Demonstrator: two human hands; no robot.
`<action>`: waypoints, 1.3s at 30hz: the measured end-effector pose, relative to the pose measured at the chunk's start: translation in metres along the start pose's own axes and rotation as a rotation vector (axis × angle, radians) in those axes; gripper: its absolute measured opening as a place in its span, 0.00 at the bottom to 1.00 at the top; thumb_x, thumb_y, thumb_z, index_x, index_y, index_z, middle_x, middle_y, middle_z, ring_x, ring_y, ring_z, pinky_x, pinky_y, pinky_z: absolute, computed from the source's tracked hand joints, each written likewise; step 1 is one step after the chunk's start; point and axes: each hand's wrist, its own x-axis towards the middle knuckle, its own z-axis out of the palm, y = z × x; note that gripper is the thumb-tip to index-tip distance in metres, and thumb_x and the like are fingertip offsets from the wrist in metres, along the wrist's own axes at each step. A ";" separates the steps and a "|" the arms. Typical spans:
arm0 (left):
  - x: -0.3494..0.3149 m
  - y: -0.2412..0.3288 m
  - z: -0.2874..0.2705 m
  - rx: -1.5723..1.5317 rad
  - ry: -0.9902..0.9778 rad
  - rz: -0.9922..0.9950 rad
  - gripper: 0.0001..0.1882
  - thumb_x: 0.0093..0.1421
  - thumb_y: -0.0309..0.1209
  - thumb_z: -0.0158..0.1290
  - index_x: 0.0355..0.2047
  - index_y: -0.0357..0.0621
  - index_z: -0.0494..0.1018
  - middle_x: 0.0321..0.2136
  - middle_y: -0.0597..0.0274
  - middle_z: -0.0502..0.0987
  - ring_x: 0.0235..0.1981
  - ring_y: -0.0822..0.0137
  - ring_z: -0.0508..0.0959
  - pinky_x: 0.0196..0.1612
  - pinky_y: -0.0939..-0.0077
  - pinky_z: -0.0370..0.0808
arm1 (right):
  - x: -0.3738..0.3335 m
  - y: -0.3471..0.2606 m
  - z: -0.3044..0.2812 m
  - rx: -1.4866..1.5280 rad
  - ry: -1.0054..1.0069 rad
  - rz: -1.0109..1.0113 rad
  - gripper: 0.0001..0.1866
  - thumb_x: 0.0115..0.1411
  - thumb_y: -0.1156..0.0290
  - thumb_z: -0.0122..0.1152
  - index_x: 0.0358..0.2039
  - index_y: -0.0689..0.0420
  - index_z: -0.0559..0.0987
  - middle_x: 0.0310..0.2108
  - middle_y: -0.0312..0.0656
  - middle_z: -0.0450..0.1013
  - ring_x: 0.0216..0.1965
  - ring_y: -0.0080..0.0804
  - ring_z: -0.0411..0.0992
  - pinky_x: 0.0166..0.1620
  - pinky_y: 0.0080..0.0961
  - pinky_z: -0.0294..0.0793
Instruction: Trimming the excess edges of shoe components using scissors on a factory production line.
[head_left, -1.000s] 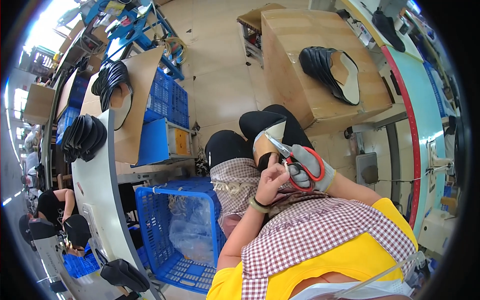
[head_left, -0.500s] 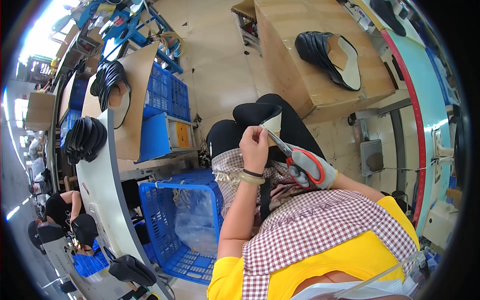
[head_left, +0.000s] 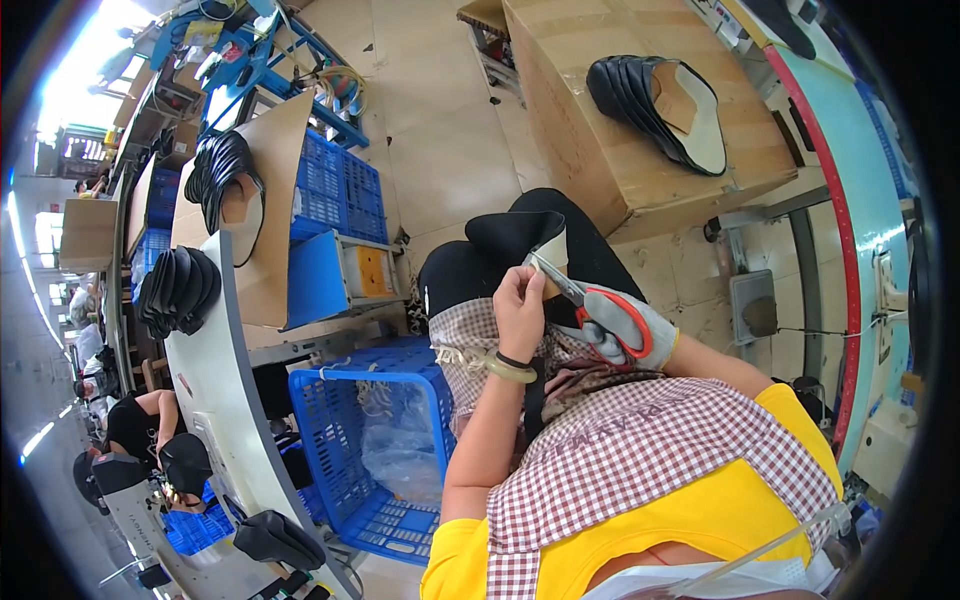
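A black shoe upper (head_left: 508, 233) with a pale lining lies across my lap. My bare left hand (head_left: 520, 312) is closed in a pinch at the lining's near edge. A grey glove with red patches covers my right hand (head_left: 632, 332). Its fingers are wrapped round red-handled scissors (head_left: 562, 284), whose blades point up-left and reach the lining's edge beside my left fingertips. Whether the blades are parted cannot be made out.
Nested black uppers lie on the cardboard box (head_left: 570, 130) at the far right and on cardboard at the left. More black pieces (head_left: 180, 290) sit on the white table (head_left: 215, 380). A blue crate (head_left: 365, 375) holding clear plastic stands by my left arm. Another person (head_left: 150, 430) sits beyond the table.
My left hand has shifted slightly right and nearer to me along the lining's edge. The scissors stay at the edge in my right hand. The whole view has tilted a little.
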 end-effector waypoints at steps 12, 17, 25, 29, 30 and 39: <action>0.000 0.039 -0.120 1.151 0.757 0.445 0.29 0.49 0.14 0.46 0.54 0.39 0.61 0.55 0.45 0.62 0.56 0.48 0.61 0.59 0.54 0.57 | -0.001 -0.005 -0.015 -0.106 0.194 -0.085 0.24 0.63 0.52 0.51 0.53 0.54 0.68 0.22 0.30 0.67 0.17 0.12 0.60 0.19 0.09 0.59; 0.020 0.057 -0.118 1.073 0.432 0.449 0.08 0.54 0.24 0.52 0.35 0.40 0.76 0.33 0.51 0.78 0.39 0.49 0.75 0.44 0.58 0.71 | 0.004 -0.003 -0.032 -0.296 0.187 -0.144 0.32 0.61 0.54 0.55 0.61 0.55 0.62 0.22 0.30 0.67 0.18 0.12 0.62 0.19 0.10 0.61; 0.040 0.003 -0.035 0.503 -0.816 0.008 0.22 0.49 0.40 0.64 0.36 0.34 0.76 0.28 0.58 0.79 0.32 0.72 0.76 0.36 0.72 0.74 | 0.001 0.010 -0.071 -0.466 -0.078 -0.373 0.37 0.58 0.55 0.59 0.61 0.62 0.60 0.19 0.31 0.66 0.15 0.18 0.62 0.18 0.15 0.59; 0.020 0.042 -0.020 -0.166 -0.868 -0.087 0.22 0.57 0.36 0.58 0.47 0.33 0.72 0.40 0.65 0.77 0.41 0.76 0.74 0.47 0.76 0.71 | 0.005 0.004 -0.090 0.029 -0.082 -0.546 0.41 0.54 0.53 0.64 0.62 0.59 0.57 0.16 0.34 0.64 0.13 0.23 0.63 0.16 0.17 0.61; 0.011 0.067 -0.015 -0.359 -0.886 -0.100 0.24 0.57 0.34 0.58 0.51 0.34 0.69 0.44 0.63 0.76 0.44 0.74 0.74 0.50 0.76 0.70 | 0.011 -0.005 -0.088 0.005 -0.080 -0.604 0.41 0.55 0.54 0.63 0.62 0.58 0.57 0.20 0.37 0.69 0.18 0.26 0.70 0.20 0.19 0.69; -0.016 0.131 0.028 -0.951 -0.849 -0.082 0.29 0.54 0.31 0.59 0.54 0.33 0.64 0.47 0.57 0.74 0.45 0.67 0.76 0.49 0.73 0.73 | 0.058 -0.036 -0.033 0.559 0.063 -0.391 0.27 0.64 0.63 0.50 0.60 0.60 0.60 0.46 0.44 0.70 0.43 0.34 0.73 0.48 0.29 0.72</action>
